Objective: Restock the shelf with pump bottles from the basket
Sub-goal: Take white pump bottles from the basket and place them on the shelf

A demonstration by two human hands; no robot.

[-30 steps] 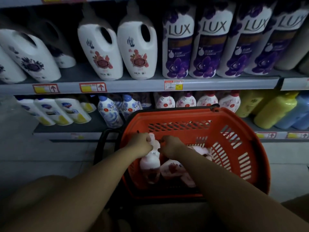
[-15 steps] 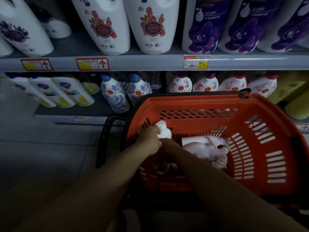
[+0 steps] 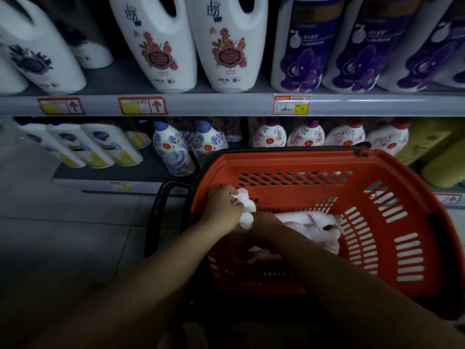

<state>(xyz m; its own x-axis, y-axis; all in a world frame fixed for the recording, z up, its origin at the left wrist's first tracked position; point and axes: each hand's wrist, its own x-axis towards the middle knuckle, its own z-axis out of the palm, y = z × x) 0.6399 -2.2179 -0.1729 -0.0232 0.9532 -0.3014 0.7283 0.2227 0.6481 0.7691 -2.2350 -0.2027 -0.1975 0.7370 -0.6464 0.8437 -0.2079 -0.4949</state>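
An orange plastic basket [image 3: 392, 248] stands on the floor in front of the lower shelf [image 3: 105, 172]. Pale pink pump bottles [image 3: 312, 227] lie inside it. My left hand [image 3: 222, 207] grips the white pump head of one bottle [image 3: 245, 207] at the basket's left wall. My right hand [image 3: 264, 222] reaches down into the basket right beside it; its fingers are hidden behind the wrist and the bottles, so its hold cannot be seen. On the lower shelf behind the basket stands a row of pink-flowered pump bottles [image 3: 305, 136].
Blue-flowered bottles [image 3: 172, 149] and white-and-yellow bottles [image 3: 100, 144] stand further left on the lower shelf, yellow-green bottles [image 3: 432, 144] at the right. The upper shelf [image 3: 226, 103] carries large white jugs [image 3: 156, 44] and purple refill bottles [image 3: 304, 46]. Grey floor tiles [image 3: 63, 235] lie at left.
The view has moved closer and lower toward the basket. My left hand has lifted the white pump head up along the basket's left wall; my right hand has sunk deeper among the bottles.
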